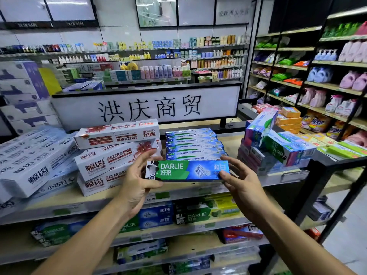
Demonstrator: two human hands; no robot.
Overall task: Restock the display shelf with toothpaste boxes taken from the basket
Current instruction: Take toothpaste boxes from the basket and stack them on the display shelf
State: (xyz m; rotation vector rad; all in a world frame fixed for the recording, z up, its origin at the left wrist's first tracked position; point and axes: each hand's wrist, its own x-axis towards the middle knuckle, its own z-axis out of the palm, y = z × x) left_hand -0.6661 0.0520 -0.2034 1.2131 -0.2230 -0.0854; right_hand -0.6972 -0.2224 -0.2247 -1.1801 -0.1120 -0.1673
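A green and blue Darlie toothpaste box (186, 170) is held level in front of the top display shelf (198, 188). My left hand (137, 181) grips its left end and my right hand (240, 181) grips its right end. Directly behind it lies a row of matching blue and green boxes (193, 143) packed flat on the shelf. The basket is out of view.
White and red toothpaste boxes (117, 153) are stacked to the left, and more white boxes (33, 159) lie further left. A loose pile of Darlie multipacks (274, 143) sits on the right. A white sign board (147, 108) backs the shelf. Lower shelves (178, 229) hold more toothpaste.
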